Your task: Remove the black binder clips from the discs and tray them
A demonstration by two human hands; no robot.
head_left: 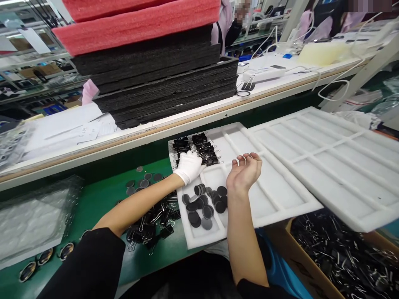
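My left hand (188, 167), in a white glove, is closed at the near end of rows of black binder clips (203, 148) in a white foam tray (204, 241). Whatever its fingers hold is hidden beneath the hand. My right hand (245, 172) is bare and turned palm up above the tray's middle, its fingers loosely bent and apart with nothing visible in them. Between my forearms, dark round discs (199, 205) lie loose in two of the tray's near compartments. A heap of loose binder clips (152, 224) rests beside the tray, below my left forearm.
A second white foam tray (339, 145) overlaps on the right, above a cardboard box (289, 253) of binder clips. Black foam trays (168, 79) with red foam (140, 27) stand on the shelf. Clear plastic trays (37, 211) and metal rings (45, 256) lie left.
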